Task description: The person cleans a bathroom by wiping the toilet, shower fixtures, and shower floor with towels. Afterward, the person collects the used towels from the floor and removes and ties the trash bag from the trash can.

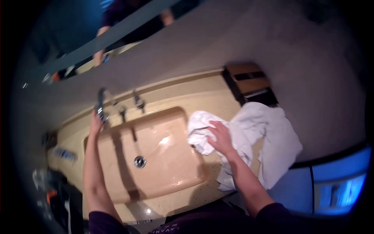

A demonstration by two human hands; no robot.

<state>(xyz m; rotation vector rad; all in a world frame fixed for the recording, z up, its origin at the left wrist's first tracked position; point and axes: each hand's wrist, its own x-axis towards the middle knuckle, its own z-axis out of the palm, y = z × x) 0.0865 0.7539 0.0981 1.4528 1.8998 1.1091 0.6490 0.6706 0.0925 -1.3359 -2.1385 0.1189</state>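
My left hand (pixel 96 123) is at the back left of the sink (pixel 163 171), its fingers closed around the lower part of a chrome tap fitting (pixel 100 107). Over the right rim, my right hand (pixel 221 138) grips a bunched part of a white towel (pixel 272 136). The rest of this towel spreads over the counter and hangs off its right end. Two more chrome tap fittings, a middle one (pixel 121 111) and a right one (pixel 138 102), stand behind the basin. No running water can be made out. A round metal drain (pixel 140 162) sits in the basin.
A brown and black box (pixel 249 80) stands at the counter's back right corner. A small tube-like item (pixel 64 153) lies on the left counter (pixel 80 146). A mirror (pixel 74 35) above reflects a person's arms. Dark bags or clutter (pixel 58 195) sit lower left.
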